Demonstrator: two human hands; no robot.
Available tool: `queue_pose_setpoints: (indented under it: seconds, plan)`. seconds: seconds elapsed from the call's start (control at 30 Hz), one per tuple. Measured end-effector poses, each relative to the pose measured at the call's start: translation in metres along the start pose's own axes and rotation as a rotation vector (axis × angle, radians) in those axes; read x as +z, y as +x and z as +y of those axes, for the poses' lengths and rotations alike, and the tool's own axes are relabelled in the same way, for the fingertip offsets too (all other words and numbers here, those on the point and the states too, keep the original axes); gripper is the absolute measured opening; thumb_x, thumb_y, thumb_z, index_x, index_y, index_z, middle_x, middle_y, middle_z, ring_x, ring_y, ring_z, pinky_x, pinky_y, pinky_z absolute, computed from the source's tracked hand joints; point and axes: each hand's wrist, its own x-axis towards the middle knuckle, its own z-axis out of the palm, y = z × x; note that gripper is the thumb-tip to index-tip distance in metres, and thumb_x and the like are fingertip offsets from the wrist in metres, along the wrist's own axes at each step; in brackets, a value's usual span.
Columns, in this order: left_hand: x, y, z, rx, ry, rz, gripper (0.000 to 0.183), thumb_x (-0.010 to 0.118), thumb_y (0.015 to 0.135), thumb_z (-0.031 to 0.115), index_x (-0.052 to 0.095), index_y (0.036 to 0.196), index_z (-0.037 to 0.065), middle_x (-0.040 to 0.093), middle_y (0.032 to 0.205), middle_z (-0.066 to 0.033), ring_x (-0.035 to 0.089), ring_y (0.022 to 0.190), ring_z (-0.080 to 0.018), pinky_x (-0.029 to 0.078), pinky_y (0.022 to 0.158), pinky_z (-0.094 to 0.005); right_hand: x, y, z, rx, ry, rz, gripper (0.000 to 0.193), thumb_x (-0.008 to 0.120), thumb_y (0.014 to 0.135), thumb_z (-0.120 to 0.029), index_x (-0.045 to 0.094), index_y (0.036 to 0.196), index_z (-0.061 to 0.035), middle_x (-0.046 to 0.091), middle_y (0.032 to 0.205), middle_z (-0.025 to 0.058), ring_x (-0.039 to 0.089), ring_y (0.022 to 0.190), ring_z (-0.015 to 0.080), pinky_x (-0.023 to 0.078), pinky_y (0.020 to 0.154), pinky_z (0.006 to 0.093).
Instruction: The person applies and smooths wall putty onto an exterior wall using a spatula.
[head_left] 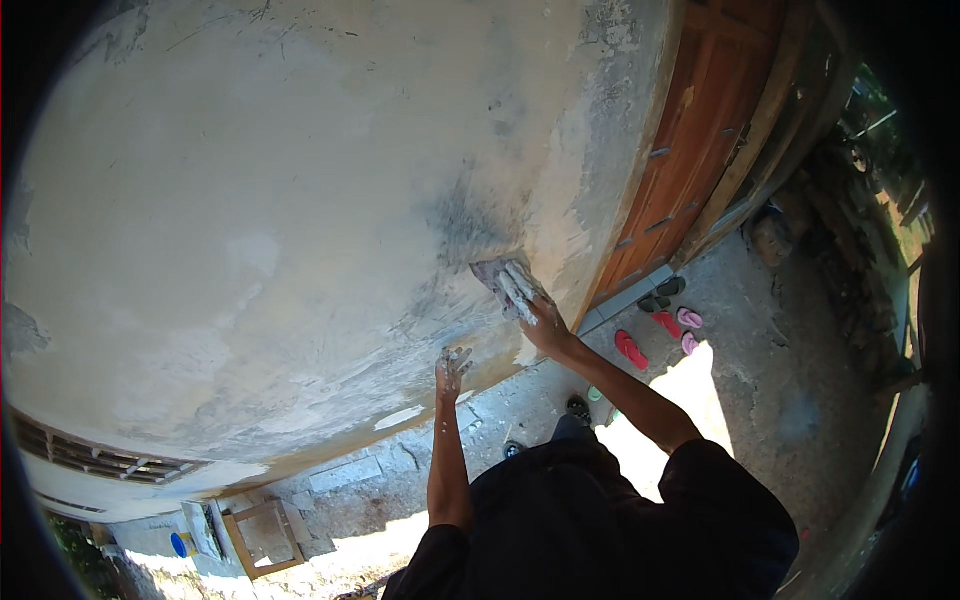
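Against the pale, patchy wall (pixel 330 170), my right hand (pixel 527 302) presses a flat, thin grey piece (pixel 489 270) with a straight edge. Whether it is a spreader or an abrasive sheet, I cannot tell. White paste coats the fingers of that hand. Darker grey smears surround the piece on the wall. Lower and to the left, my left hand (pixel 453 372) is at the wall with its fingers apart and nothing in them. White specks cover its fingers; whether they touch the wall is unclear.
A brown wooden door (pixel 690 130) stands right of the wall. Red sandals (pixel 631 348), pink sandals (pixel 690 318) and dark ones (pixel 655 303) lie on the concrete floor (pixel 730 370). At lower left are a wooden frame (pixel 262 540), a blue bucket (pixel 183 545) and a wall grille (pixel 100 455).
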Motion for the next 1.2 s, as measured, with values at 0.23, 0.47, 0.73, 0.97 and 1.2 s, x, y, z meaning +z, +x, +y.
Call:
queue_pose_setpoints:
  seconds: [0.23,0.47,0.73,0.97,1.2]
  plan:
    - [0.006,0.004,-0.009,0.054,0.032,-0.037,0.039,0.048,0.084,0.026,0.031,0.115,0.009,0.037,0.117,-0.0182,0.044,0.108,-0.0379,0.039,0.082,-0.0485,-0.124,0.141,0.029,0.456,0.247,0.641,0.036,0.055,0.071,-0.006,0.047,0.103,0.0089,0.048,0.101,0.0266,0.047,0.094,0.0397,0.04,0.081,0.0437]
    - [0.011,0.01,-0.011,0.064,-0.011,0.01,0.037,0.047,0.084,0.027,0.031,0.113,0.009,0.038,0.116,-0.0177,0.044,0.108,-0.0374,0.039,0.083,-0.0493,-0.042,0.057,0.032,0.167,-0.295,-0.075,0.053,0.057,0.067,-0.003,0.038,0.116,0.0079,0.036,0.12,0.0272,0.033,0.114,0.0401,0.027,0.096,0.0453]
    - [0.013,0.006,-0.017,0.103,-0.08,0.018,0.039,0.05,0.083,0.026,0.033,0.113,0.009,0.039,0.117,-0.0149,0.044,0.109,-0.0373,0.04,0.083,-0.0475,-0.153,0.104,0.012,0.07,-0.054,0.53,0.038,0.058,0.063,0.0,0.051,0.1,0.0045,0.051,0.099,0.0203,0.051,0.091,0.0312,0.042,0.077,0.0362]
    - [0.013,0.012,-0.023,0.157,0.025,0.074,0.038,0.038,0.087,0.032,0.027,0.116,0.01,0.032,0.124,-0.0213,0.041,0.11,-0.0399,0.038,0.084,-0.0514,-0.23,0.175,-0.005,0.081,0.007,0.709,0.031,0.057,0.066,-0.001,0.051,0.096,0.0059,0.053,0.096,0.0182,0.053,0.088,0.0287,0.042,0.078,0.0362]
    - [0.042,0.019,-0.028,0.123,-0.05,0.214,0.027,0.039,0.087,0.032,0.037,0.105,0.011,0.035,0.123,-0.0202,0.041,0.11,-0.039,0.039,0.083,-0.05,-0.164,0.163,0.018,0.019,-0.307,0.285,0.039,0.056,0.07,-0.006,0.046,0.103,0.0114,0.048,0.098,0.029,0.048,0.09,0.0412,0.039,0.081,0.0451]
